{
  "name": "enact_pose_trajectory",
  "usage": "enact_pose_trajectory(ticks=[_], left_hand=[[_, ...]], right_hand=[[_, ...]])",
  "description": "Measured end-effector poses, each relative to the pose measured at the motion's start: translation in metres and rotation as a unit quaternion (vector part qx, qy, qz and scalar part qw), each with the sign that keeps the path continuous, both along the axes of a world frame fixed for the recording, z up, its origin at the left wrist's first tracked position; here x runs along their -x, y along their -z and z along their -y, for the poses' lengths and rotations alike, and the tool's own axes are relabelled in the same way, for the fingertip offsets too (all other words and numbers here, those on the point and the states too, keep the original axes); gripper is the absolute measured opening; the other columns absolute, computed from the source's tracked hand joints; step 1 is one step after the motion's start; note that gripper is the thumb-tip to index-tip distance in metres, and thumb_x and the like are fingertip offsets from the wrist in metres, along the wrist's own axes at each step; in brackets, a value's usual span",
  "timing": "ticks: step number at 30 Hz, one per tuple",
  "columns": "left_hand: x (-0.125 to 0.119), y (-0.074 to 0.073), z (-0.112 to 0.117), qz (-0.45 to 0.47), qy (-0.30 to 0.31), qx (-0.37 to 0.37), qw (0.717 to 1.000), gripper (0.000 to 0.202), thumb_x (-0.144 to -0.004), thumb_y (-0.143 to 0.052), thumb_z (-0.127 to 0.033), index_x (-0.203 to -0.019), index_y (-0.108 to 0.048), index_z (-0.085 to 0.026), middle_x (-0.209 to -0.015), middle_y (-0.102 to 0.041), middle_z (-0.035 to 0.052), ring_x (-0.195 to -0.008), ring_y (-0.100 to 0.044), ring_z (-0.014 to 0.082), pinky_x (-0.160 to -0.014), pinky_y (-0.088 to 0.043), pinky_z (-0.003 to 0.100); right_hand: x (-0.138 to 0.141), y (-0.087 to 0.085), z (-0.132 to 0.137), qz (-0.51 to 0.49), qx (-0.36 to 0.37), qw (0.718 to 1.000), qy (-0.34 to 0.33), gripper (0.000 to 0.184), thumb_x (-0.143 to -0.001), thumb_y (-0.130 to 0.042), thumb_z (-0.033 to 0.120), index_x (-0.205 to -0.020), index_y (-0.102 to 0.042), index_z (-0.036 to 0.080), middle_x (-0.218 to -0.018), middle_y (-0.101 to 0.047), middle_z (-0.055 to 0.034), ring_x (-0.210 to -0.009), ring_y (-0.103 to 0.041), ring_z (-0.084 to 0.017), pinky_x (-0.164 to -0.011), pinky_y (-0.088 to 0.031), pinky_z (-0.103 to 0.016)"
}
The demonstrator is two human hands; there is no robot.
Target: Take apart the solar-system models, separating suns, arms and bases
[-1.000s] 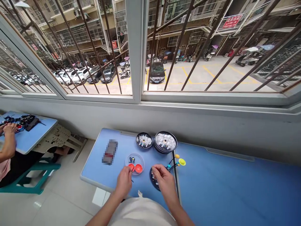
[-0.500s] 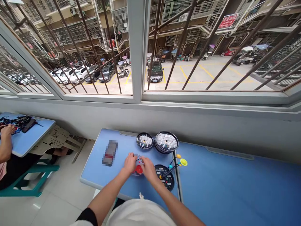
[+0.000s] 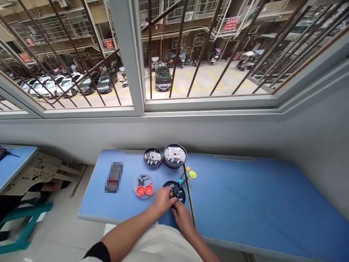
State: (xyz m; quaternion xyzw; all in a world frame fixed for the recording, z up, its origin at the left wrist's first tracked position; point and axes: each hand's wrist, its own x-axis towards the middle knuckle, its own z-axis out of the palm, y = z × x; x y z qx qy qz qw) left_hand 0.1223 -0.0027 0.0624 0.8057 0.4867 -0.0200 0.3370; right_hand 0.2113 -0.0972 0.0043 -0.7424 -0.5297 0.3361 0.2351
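Observation:
A black round disc (image 3: 182,193) with printed labels lies on the blue table, bearing thin black stems tipped with yellow, orange and teal pieces. My left hand (image 3: 163,200) reaches over its left side, fingers closed near the centre. At the near edge, my right hand (image 3: 183,217) has its thumb and fingers pinched together, close to the left fingertips. What either hand grips is too small and partly hidden. To the left stands a clear round dish (image 3: 135,192) with two red half-round cups (image 3: 144,190), a small red ball and several small black parts.
Behind the dish are a black labelled disc (image 3: 153,157) and a stack of similar discs (image 3: 175,155). A blurred dark object (image 3: 113,177) lies at the table's left. Another blue table (image 3: 253,203) adjoins on the right. A barred window rises above the wall.
Both hands have left the clear dish and moved right to the black disc with stems. The dish's contents are now uncovered. The camera view has turned right.

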Motion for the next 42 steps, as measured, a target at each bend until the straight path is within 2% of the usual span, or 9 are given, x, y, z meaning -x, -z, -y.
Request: enact_pose_trajectory(ticks=[9, 17, 21, 24, 28, 31, 33, 36, 42], left_hand=[[-0.024, 0.000, -0.001, -0.010, 0.012, -0.015, 1.000, 0.016, -0.077, -0.048, -0.017, -0.086, -0.061, -0.014, -0.092, -0.065, 0.0103, -0.092, -0.057, 0.0215, -0.077, -0.041, 0.029], [-0.020, -0.027, 0.002, 0.062, -0.001, -0.032, 0.998, 0.017, -0.077, -0.048, -0.022, -0.083, -0.062, -0.017, -0.083, -0.066, 0.0065, -0.082, -0.057, 0.0186, -0.073, -0.040, 0.026], [-0.008, -0.043, 0.008, 0.143, -0.097, 0.022, 0.985, 0.015, -0.073, -0.048, -0.019, -0.075, -0.063, -0.015, -0.063, -0.061, 0.0011, -0.059, -0.052, 0.0122, -0.057, -0.037, 0.021], [0.009, -0.049, 0.018, 0.179, -0.165, 0.072, 0.967, 0.010, -0.065, -0.051, -0.013, -0.066, -0.060, -0.014, -0.051, -0.050, -0.0038, -0.049, -0.042, 0.0089, -0.050, -0.031, 0.020], [0.030, -0.052, 0.033, 0.173, -0.205, 0.131, 0.954, 0.009, -0.056, -0.049, -0.008, -0.059, -0.056, -0.013, -0.047, -0.041, -0.0069, -0.045, -0.034, 0.0067, -0.045, -0.023, 0.020], [0.039, -0.059, 0.038, 0.194, -0.242, 0.191, 0.931, 0.010, -0.052, -0.051, -0.008, -0.059, -0.055, -0.013, -0.047, -0.041, -0.0075, -0.045, -0.033, 0.0057, -0.045, -0.022, 0.020], [0.043, -0.067, 0.038, 0.217, -0.269, 0.261, 0.901, 0.008, -0.055, -0.054, -0.016, -0.062, -0.057, -0.013, -0.046, -0.042, -0.0072, -0.044, -0.032, 0.0057, -0.044, -0.022, 0.020], [0.050, -0.077, 0.036, 0.253, -0.297, 0.336, 0.857, 0.024, -0.062, -0.053, -0.037, -0.061, -0.057, -0.013, -0.049, -0.047, -0.0038, -0.041, -0.033, 0.0062, -0.039, -0.020, 0.020], [0.055, -0.079, 0.037, 0.298, -0.351, 0.304, 0.834, 0.040, -0.056, -0.058, -0.054, -0.054, -0.051, -0.015, -0.046, -0.045, -0.0036, -0.038, -0.031, 0.0055, -0.036, -0.017, 0.021]], right_hand=[[0.003, 0.019, -0.002, 0.027, -0.014, 0.999, 0.024, 0.050, -0.067, -0.046, 0.007, -0.116, -0.056, 0.011, -0.120, -0.056, -0.0166, -0.114, -0.049, -0.028, -0.095, -0.039, -0.036], [-0.004, 0.024, -0.018, -0.010, -0.056, 0.995, 0.085, 0.036, -0.071, -0.045, 0.014, -0.103, -0.062, 0.017, -0.106, -0.064, -0.0129, -0.105, -0.055, -0.028, -0.091, -0.041, -0.039], [-0.010, 0.009, -0.022, -0.034, -0.076, 0.991, 0.100, 0.031, -0.070, -0.046, 0.018, -0.095, -0.063, 0.015, -0.096, -0.065, -0.0132, -0.094, -0.059, -0.027, -0.083, -0.045, -0.039], [-0.011, -0.016, -0.018, -0.115, -0.085, 0.983, 0.116, 0.025, -0.073, -0.047, 0.028, -0.089, -0.062, 0.016, -0.082, -0.066, -0.0086, -0.073, -0.061, -0.022, -0.068, -0.048, -0.034], [-0.005, -0.057, -0.015, -0.384, -0.038, 0.908, 0.162, 0.033, -0.069, -0.058, 0.046, -0.083, -0.063, 0.016, -0.063, -0.059, -0.0010, -0.051, -0.051, -0.014, -0.050, -0.042, -0.026], [0.005, -0.080, -0.020, -0.454, -0.018, 0.877, 0.159, 0.032, -0.060, -0.069, 0.047, -0.069, -0.062, 0.017, -0.055, -0.052, 0.0034, -0.048, -0.046, -0.011, -0.049, -0.038, -0.024], [0.012, -0.088, -0.026, -0.463, -0.013, 0.875, 0.142, 0.033, -0.057, -0.072, 0.046, -0.061, -0.058, 0.017, -0.051, -0.048, 0.0051, -0.047, -0.043, -0.009, -0.048, -0.035, -0.023], [0.020, -0.093, -0.034, -0.482, 0.001, 0.870, 0.109, 0.035, -0.057, -0.072, 0.048, -0.060, -0.054, 0.017, -0.050, -0.047, 0.0059, -0.046, -0.043, -0.009, -0.047, -0.034, -0.023], [0.038, -0.097, -0.044, -0.516, 0.030, 0.849, 0.108, 0.039, -0.055, -0.073, 0.049, -0.058, -0.048, 0.018, -0.045, -0.046, 0.0072, -0.041, -0.041, -0.007, -0.042, -0.030, -0.021]])
